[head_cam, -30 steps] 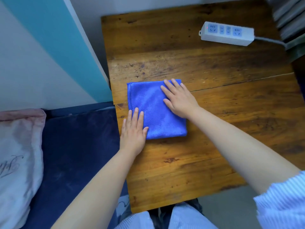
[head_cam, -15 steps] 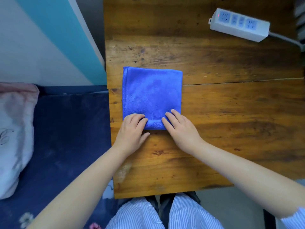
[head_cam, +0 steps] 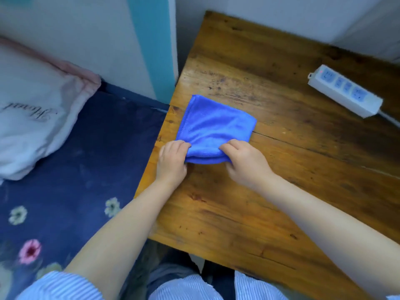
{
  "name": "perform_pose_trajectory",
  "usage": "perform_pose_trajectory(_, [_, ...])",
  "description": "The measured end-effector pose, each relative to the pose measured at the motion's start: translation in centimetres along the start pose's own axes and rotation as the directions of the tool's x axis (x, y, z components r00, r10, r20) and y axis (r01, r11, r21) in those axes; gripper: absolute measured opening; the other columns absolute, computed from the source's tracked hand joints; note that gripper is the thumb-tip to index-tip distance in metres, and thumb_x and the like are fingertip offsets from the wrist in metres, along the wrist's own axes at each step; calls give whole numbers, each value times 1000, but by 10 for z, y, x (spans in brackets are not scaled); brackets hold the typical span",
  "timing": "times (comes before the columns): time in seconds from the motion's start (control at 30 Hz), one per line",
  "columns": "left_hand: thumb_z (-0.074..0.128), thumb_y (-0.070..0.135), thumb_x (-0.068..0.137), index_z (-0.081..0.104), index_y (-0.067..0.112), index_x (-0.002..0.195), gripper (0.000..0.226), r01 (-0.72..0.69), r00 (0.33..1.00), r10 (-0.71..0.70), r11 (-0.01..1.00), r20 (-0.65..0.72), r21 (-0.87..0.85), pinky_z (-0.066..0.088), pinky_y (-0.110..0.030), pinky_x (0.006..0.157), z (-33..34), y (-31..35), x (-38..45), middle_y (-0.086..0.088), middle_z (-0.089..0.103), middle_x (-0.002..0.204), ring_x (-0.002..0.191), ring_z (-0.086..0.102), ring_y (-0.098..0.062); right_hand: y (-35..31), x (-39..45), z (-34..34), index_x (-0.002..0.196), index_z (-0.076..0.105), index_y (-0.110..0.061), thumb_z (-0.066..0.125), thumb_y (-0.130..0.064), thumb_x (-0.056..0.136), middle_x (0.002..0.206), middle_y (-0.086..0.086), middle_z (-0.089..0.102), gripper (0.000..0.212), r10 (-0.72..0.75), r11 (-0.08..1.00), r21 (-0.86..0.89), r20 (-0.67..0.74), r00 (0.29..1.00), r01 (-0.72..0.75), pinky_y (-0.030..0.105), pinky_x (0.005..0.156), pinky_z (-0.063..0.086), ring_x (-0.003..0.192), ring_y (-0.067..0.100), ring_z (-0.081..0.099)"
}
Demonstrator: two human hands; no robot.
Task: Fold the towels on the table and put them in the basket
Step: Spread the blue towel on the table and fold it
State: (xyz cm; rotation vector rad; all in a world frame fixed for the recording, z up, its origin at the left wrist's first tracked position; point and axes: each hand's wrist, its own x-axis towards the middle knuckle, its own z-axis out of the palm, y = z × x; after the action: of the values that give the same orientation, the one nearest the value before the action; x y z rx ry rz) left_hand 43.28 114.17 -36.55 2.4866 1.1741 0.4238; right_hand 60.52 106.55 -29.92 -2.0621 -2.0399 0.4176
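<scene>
2 hands gripped the near edge of the blue towel (head_cam: pixel 216 128) on the wooden table (head_cam: pixel 281 169): the left hand (head_cam: pixel 172 161) pinched its near-left corner, the right hand (head_cam: pixel 244 163) its near-right corner. The towel stretched away from both hands, folded into a small layered square near the table's left edge.

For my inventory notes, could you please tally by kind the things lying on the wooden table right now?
Blue towel: 1, gripped by the left hand and the right hand
White power strip: 1
Total: 2
</scene>
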Motion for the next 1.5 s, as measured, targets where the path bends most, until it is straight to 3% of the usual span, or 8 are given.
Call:
perform_pose_trajectory(0.17, [33,1,64,65,-1,86,39,173,984,-173,985,-40,-3,53,-32,58,-45,14,-39,-15,68,77,71,63,-32,-27,8,-36,93,61,3,48,-6,71,88,19,62,27,-115,993,-24,115,987,119,36,53,45,81,37,61])
perform_pose_trajectory(0.27, [50,-9,67,66,-5,98,35,358,931,-355,934,-86,24,53,-42,68,-92,8,-77,-20,69,92,84,64,-39,-66,19,-47,112,54,0,49,-6,84,113,16,53,28,-193,977,-52,209,959,208,36,69,42,106,32,49])
perform_pose_trajectory(0.37, [50,-2,76,63,-4,106,33,527,841,-518,850,-154,20,51,-46,78,-142,-1,-128,-19,67,104,98,58,-38,-122,24,-47,117,52,-5,47,-10,87,118,12,49,31,-313,938,-79,232,921,339,36,74,45,110,29,46])
perform_pose_trajectory(0.67, [45,12,71,68,-1,89,32,719,679,-677,690,-283,75,55,-43,59,-249,-4,-343,-18,69,80,75,66,-37,-320,-36,-16,124,51,-10,47,-9,87,120,9,50,36,-615,752,-72,282,737,655,32,70,42,114,28,46])
perform_pose_trajectory(0.87, [41,12,93,51,5,128,37,880,453,-829,474,-329,17,41,-43,96,-283,16,-522,-13,57,126,119,47,-29,-457,-142,21,118,52,-7,47,-8,87,119,11,50,31,-741,578,-74,368,561,812,30,66,32,114,29,46])
perform_pose_trajectory(1.17, [48,10,94,52,6,127,34,966,199,-884,249,-422,-65,43,-39,93,-328,33,-702,-9,56,126,120,48,-25,-608,-253,59,121,53,-7,48,-14,89,120,11,51,33,-852,394,71,402,336,916,39,80,48,110,31,51])
perform_pose_trajectory(1.3, [43,13,95,49,10,127,33,982,102,-902,158,-419,-101,40,-34,93,-344,14,-731,-5,53,128,121,45,-22,-649,-261,70,121,53,-8,50,-14,89,118,10,52,33,-857,403,139,404,320,905,39,80,49,107,30,52])
perform_pose_trajectory(1.5, [44,10,95,45,7,128,33,951,-3,-907,127,-422,-281,37,-31,90,-383,-58,-741,-7,50,132,121,45,-25,-717,-229,92,124,53,-8,51,-9,88,122,12,52,36,-863,470,259,334,379,844,36,89,44,111,29,51])
